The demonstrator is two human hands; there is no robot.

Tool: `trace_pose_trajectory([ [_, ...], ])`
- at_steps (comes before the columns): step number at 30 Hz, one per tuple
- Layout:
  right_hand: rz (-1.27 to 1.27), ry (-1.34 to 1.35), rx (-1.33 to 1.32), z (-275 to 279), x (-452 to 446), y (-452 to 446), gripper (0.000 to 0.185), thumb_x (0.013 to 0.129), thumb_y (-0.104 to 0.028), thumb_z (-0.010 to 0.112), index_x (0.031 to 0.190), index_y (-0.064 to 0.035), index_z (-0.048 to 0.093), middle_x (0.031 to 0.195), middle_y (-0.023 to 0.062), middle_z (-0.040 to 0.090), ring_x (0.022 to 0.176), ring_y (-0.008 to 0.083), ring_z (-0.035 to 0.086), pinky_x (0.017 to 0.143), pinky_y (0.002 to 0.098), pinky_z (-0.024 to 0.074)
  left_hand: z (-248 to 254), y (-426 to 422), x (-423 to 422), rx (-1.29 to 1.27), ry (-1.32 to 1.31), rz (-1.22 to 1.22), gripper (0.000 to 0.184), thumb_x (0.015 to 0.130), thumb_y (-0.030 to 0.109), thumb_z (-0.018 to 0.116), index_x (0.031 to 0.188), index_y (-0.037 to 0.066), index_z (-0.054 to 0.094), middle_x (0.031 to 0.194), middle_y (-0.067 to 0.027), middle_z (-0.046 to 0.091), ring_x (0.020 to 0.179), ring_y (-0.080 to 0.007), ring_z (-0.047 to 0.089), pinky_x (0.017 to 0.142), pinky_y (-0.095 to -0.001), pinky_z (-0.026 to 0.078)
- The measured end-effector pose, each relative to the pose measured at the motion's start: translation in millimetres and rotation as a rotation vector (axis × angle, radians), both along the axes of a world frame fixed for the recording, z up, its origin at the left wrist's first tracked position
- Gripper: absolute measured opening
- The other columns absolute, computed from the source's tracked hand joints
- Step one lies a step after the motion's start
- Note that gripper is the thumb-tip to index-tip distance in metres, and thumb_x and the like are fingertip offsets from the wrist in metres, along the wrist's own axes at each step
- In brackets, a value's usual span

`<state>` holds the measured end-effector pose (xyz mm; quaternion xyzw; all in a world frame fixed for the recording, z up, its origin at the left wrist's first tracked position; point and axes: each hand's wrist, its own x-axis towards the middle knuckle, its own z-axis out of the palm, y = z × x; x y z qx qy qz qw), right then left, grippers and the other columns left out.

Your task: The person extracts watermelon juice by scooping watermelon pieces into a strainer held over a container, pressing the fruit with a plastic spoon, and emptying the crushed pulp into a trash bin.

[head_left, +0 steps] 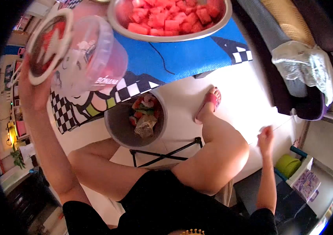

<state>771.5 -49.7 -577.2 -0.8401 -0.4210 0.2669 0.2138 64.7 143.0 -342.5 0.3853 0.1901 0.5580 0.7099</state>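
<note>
The left hand [34, 92] grips a round, white-rimmed lid [51, 46] by its edge, just beside a clear plastic tub [104, 49], where white lettering seemingly reads "BONANA". Next comes a silver metal bowl [174, 38] of red watermelon cubes [172, 17]. The right hand [266, 141] curls nearly closed; whether around something, I cannot tell.

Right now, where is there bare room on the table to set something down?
Bare: the blue table cover between the silver metal bowl of red watermelon cubes and the cover's near edge, right of the clear plastic tub. Crowded: the left end, where that tub and the white-rimmed round object in the left hand overlap in view.
</note>
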Motion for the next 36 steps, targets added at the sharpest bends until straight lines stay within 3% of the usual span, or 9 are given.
trace_pose_trajectory([
  [2,0.227,0.343,0.459,102,-58,53,0.014,0.087,-0.003,0.047,0.099,-0.0088,0.045,0.075,-0.002,0.043,0.055,0.0038,0.038,0.045,0.0203,0.0315,-2,2,15,-0.02,-0.054,0.025,0.04,0.102,0.019,0.044,0.132,-0.007,0.049,0.134,-0.0222,0.054,0.127,-0.0288,0.051,0.114,-0.0478,0.034],
  [4,0.507,0.156,0.608,160,-111,90,0.039,0.076,0.012,0.045,0.113,-0.003,0.043,0.09,0.0058,0.051,0.057,0.009,0.045,0.046,0.0224,0.0403,29,0,86,-0.367,0.09,0.874,0.039,0.102,0.018,0.046,0.133,-0.006,0.049,0.135,-0.0206,0.054,0.127,-0.0273,0.051,0.113,-0.0457,0.035],
  [6,0.562,0.356,0.323,199,-185,105,0.036,0.072,0.013,0.049,0.105,-0.0025,0.049,0.083,0.0068,0.054,0.062,0.0123,0.055,0.054,0.0285,0.047,19,-1,73,-0.37,0.028,0.721,0.036,0.101,0.017,0.046,0.13,-0.004,0.051,0.13,-0.0167,0.058,0.122,-0.0266,0.055,0.11,-0.0442,0.038],
  [11,1.23,-0.223,0.772,181,-329,172,0.017,0.072,-0.002,0.062,0.084,-0.0047,0.05,0.079,0.0116,0.051,0.075,0.0295,0.059,0.064,0.0419,0.0493,1,4,43,-0.26,-0.041,0.397,0.035,0.102,0.02,0.045,0.129,-0.001,0.052,0.129,-0.0133,0.059,0.12,-0.0236,0.056,0.107,-0.041,0.042],
  [16,1.251,-0.724,0.794,135,-386,205,0.059,0.078,-0.011,0.055,0.134,0.0047,0.045,0.106,0.0185,0.056,0.095,0.0289,0.062,0.081,0.0342,0.055,-4,6,40,-0.262,-0.195,0.209,0.033,0.101,0.02,0.047,0.127,0.0,0.054,0.126,-0.0131,0.061,0.117,-0.023,0.058,0.105,-0.0404,0.044],
  [20,1.383,-0.509,0.666,151,-372,190,0.056,0.085,-0.014,0.053,0.136,0.0052,0.043,0.107,0.0232,0.061,0.093,0.0349,0.064,0.085,0.0448,0.0526,10,4,51,-0.429,-0.049,0.348,0.031,0.091,0.013,0.053,0.118,0.0,0.056,0.115,-0.0108,0.063,0.11,-0.0217,0.059,0.101,-0.0393,0.044],
  [28,1.114,0.602,0.674,264,-384,189,0.074,0.073,-0.001,0.077,0.139,-0.0044,0.043,0.096,0.0103,0.057,0.094,0.0203,0.056,0.083,0.0321,0.0462,21,-10,53,-0.427,-0.102,0.358,0.035,0.09,0.019,0.052,0.12,0.0,0.056,0.117,-0.0113,0.062,0.111,-0.0219,0.058,0.101,-0.0389,0.042],
  [31,1.491,0.3,0.705,295,-405,204,0.045,0.075,-0.02,0.077,0.117,-0.0074,0.069,0.101,0.0077,0.054,0.093,0.0221,0.053,0.081,0.033,0.0431,19,-18,57,-0.394,-0.153,0.356,0.036,0.092,0.021,0.052,0.121,0.001,0.055,0.119,-0.0113,0.061,0.112,-0.0224,0.058,0.102,-0.0399,0.042],
  [36,1.664,0.002,1.027,311,-430,207,0.028,0.083,-0.013,0.068,0.111,-0.0084,0.07,0.096,0.0084,0.062,0.088,0.0247,0.062,0.076,0.0374,0.0491,13,-24,60,-0.399,-0.222,0.331,0.035,0.098,0.024,0.048,0.125,0.003,0.055,0.122,-0.0103,0.062,0.117,-0.0231,0.057,0.103,-0.0409,0.044],
])
